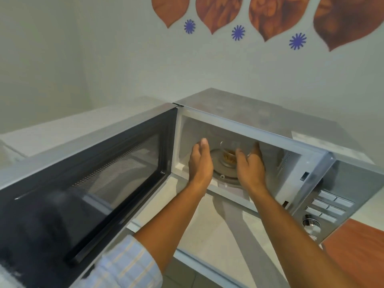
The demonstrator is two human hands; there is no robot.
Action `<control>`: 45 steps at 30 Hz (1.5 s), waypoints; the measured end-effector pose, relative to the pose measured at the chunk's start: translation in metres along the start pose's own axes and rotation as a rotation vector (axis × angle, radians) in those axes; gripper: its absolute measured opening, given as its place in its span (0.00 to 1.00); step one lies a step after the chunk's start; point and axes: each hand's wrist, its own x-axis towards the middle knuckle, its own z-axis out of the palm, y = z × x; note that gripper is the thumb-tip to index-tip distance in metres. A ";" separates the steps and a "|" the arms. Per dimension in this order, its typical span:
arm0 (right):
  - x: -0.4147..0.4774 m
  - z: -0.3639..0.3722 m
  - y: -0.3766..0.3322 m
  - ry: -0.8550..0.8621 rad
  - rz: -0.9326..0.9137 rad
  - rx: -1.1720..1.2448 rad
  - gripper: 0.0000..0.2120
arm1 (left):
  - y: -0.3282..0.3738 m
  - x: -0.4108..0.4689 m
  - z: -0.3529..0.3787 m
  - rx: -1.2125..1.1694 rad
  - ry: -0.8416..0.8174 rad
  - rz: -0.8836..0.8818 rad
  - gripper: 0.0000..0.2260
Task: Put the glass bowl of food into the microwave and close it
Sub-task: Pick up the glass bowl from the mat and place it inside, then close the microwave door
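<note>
Both open hands, left hand (201,161) and right hand (250,165), are flanking the bowl (228,155) sitting mid-turntable (223,173) inside the open microwave (259,121), gripping nothing.

Both hands, left (201,161) and right (250,165), outstretched, open, palms facing inward.

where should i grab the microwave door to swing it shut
Take the microwave door by its free outer edge, the dark end nearest the camera at lower left, with the left hand. It hinges at the cavity's left side and stands wide open, so pushing rightward at the far end probably swings it easiest. First clear both hands; the right hand sits beside the glass bowl.
</note>
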 end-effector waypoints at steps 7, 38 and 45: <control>-0.059 -0.009 -0.028 -0.036 -0.083 -0.059 0.32 | 0.029 -0.062 -0.037 0.124 -0.013 0.174 0.26; -0.096 -0.185 -0.040 0.171 -0.175 -0.918 0.32 | 0.251 -0.177 -0.265 1.463 -0.487 0.222 0.49; -0.093 -0.190 -0.039 0.140 -0.161 -1.009 0.31 | 0.239 -0.170 -0.263 1.344 -0.489 0.302 0.52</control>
